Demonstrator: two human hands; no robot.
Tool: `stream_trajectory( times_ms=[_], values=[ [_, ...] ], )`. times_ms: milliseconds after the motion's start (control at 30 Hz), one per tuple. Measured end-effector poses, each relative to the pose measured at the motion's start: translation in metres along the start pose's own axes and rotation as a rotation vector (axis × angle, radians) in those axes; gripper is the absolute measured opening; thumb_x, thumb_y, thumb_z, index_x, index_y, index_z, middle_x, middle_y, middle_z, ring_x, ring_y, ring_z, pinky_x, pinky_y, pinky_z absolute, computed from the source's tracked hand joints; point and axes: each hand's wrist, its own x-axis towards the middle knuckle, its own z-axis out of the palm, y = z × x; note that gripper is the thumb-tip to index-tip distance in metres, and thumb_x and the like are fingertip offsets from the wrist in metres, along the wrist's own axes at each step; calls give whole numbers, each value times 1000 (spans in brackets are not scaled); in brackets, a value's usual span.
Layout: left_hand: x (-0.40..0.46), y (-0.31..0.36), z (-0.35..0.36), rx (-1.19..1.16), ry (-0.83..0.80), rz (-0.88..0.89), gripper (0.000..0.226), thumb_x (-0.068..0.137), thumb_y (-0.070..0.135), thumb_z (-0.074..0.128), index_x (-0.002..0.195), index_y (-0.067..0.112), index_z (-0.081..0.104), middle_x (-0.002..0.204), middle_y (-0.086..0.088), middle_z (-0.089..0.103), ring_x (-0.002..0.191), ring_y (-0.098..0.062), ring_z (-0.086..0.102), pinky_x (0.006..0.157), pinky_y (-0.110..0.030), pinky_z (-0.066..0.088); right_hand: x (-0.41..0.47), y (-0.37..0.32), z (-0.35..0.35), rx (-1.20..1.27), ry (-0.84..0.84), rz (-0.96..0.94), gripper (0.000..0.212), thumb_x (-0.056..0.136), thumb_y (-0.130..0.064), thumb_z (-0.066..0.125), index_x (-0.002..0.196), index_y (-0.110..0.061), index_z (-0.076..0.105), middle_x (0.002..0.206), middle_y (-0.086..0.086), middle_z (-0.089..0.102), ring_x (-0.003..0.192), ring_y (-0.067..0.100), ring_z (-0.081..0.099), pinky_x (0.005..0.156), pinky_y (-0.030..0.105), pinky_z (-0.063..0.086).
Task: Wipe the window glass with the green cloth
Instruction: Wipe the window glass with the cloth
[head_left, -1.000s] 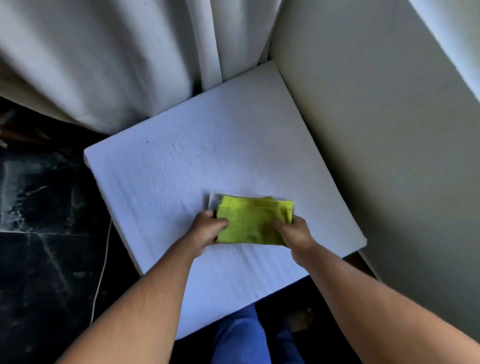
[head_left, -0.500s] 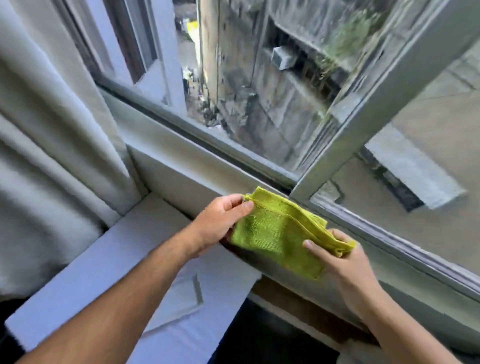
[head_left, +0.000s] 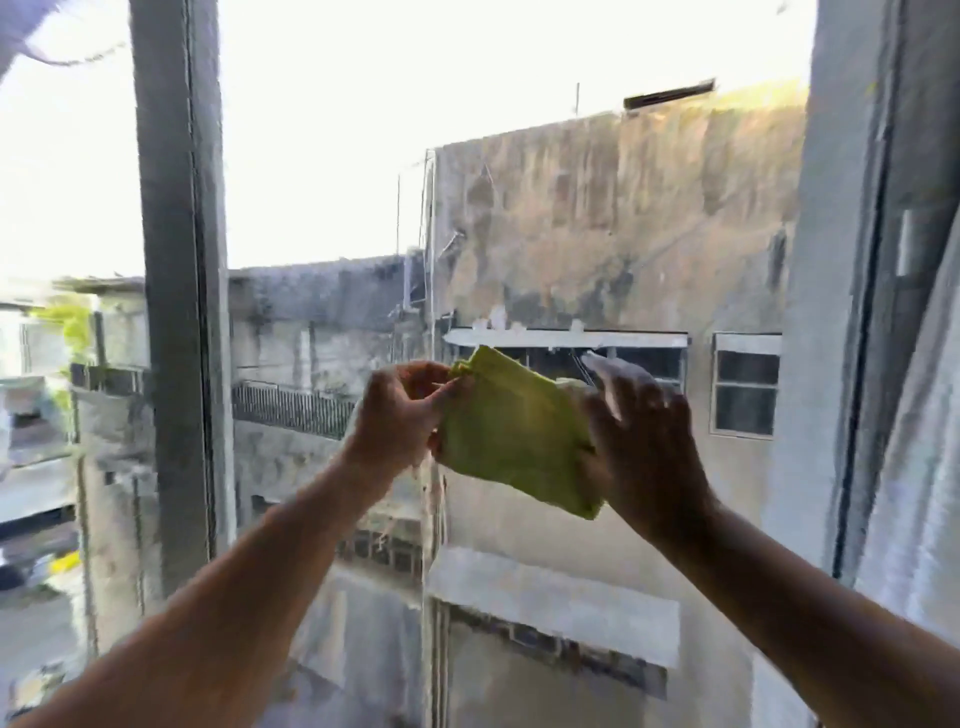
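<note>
folded green cloth (head_left: 511, 434) raised before window glass (head_left: 597, 234), left hand (head_left: 400, 415) pinching its upper-left corner, right hand (head_left: 639, 447) gripping its right edge, fingers spread

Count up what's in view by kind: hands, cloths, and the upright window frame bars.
Hands: 2, the left hand and right hand
Green cloth: 1, held between both hands
Upright frame bars: 2, the left bar and right bar
Total: 5
</note>
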Motion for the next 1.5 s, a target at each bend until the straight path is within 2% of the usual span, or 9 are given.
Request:
stream_trajectory(
  times_ms=[167, 300, 433, 667, 900, 1100, 1200, 1367, 1500],
  values=[
    [-3, 7, -4, 238, 151, 84, 13, 96, 23, 64, 98, 12, 72, 87, -5, 76, 72, -21, 71, 60, -34, 62, 4, -15, 34, -215, -93, -613, 58, 93, -23, 58, 149, -32, 49, 154, 0, 54, 139, 27, 55, 119, 48, 40],
    [30, 31, -32, 917, 449, 628, 32, 101, 34, 50, 122, 15, 65, 118, -9, 72, 100, -23, 69, 85, -34, 54, 9, -28, 44, -76, -165, -479, 66, 80, -27, 64, 145, -27, 55, 148, 1, 57, 136, 32, 56, 116, 51, 44],
    [85, 59, -48, 1436, 428, 722, 57, 102, 48, 37, 153, 24, 40, 163, -16, 32, 150, -38, 30, 120, -56, 24, 24, -55, 55, -21, -152, -276, 75, 79, -43, 63, 149, -19, 48, 137, 8, 59, 123, 33, 53, 98, 50, 53],
    [121, 44, -65, 1502, 423, 795, 63, 101, 62, 22, 158, 34, 28, 168, -11, 21, 154, -36, 21, 123, -59, 16, 28, -17, 88, -26, -80, -473, 68, 103, -53, 39, 159, -17, 30, 163, 9, 33, 150, 33, 31, 128, 46, 14],
    [126, 42, -63, 1464, 450, 832, 64, 99, 62, 18, 158, 36, 26, 169, -10, 18, 156, -34, 17, 124, -58, 12, 113, 24, 68, -105, 168, 371, 63, 108, -45, 19, 159, -9, 29, 165, 21, 30, 156, 39, 23, 126, 52, 23],
    [124, 42, -65, 1486, 468, 847, 65, 100, 62, 18, 158, 32, 27, 168, -13, 20, 154, -37, 20, 122, -59, 13, 62, -48, 85, -43, -98, -526, 66, 103, -52, 39, 158, -18, 31, 167, 7, 29, 155, 29, 22, 132, 43, 2],
    [125, 42, -63, 1479, 469, 839, 64, 100, 60, 21, 158, 33, 27, 168, -12, 19, 155, -36, 19, 123, -58, 12, 83, 19, 73, -17, 41, -179, 64, 107, -51, 29, 157, -12, 36, 165, 11, 31, 154, 34, 30, 126, 49, 29],
    [128, 39, -62, 1478, 483, 861, 63, 101, 59, 22, 158, 33, 26, 168, -13, 20, 154, -37, 21, 122, -60, 14, 102, -4, 69, 172, 323, 449, 50, 100, -27, 57, 147, -12, 52, 154, 15, 51, 143, 25, 45, 117, 36, 33],
    [126, 40, -63, 1466, 481, 855, 62, 101, 59, 22, 157, 32, 29, 168, -13, 20, 154, -38, 21, 122, -59, 14, 65, -94, 83, 98, -33, -453, 54, 94, -33, 63, 147, -26, 53, 160, -1, 46, 150, 20, 35, 128, 36, 13]
  ],
)
